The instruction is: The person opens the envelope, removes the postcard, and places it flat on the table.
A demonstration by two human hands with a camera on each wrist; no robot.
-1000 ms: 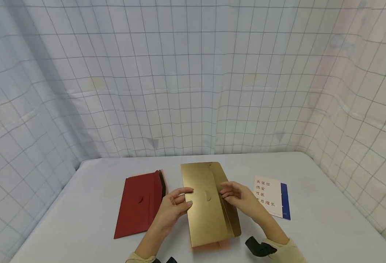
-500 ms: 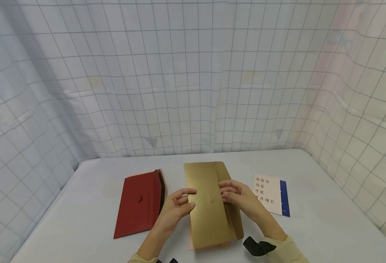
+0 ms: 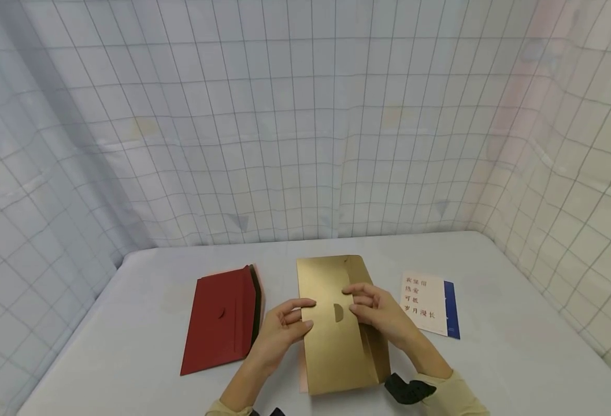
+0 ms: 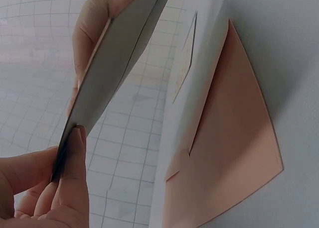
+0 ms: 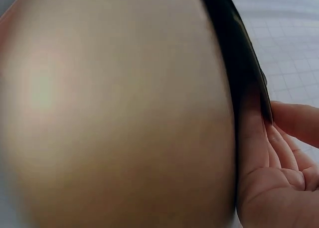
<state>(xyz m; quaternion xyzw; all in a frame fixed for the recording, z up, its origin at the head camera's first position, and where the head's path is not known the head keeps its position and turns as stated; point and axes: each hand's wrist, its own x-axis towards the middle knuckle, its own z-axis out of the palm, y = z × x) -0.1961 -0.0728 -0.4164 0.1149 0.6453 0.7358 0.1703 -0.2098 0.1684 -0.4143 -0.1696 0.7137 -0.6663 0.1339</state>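
Observation:
A gold envelope [image 3: 331,352] with a half-round notch in its front is held up, tilted, over the table's middle. My left hand [image 3: 279,335] pinches its left edge between thumb and fingers; in the left wrist view the envelope's underside [image 4: 102,73] looks grey. At the opening on the right side, my right hand [image 3: 383,315] grips the edge of the front panel. The right wrist view shows fingers [image 5: 251,138] in the dark gap behind the flap, with the thumb on the panel's other face. Below lies a pink envelope [image 4: 239,128], mostly hidden in the head view.
Left of the hands lies a red envelope [image 3: 214,323], with dark and pink edges showing at its right side. To the right, a white card [image 3: 419,303] with red characters overlaps a blue-edged piece [image 3: 451,312]. A gridded curtain [image 3: 305,127] surrounds the white table [image 3: 128,335].
The gold envelope has shifted slightly to the right with both hands, and its tilt has changed a little. The right thumb and index finger have moved further onto the front panel.

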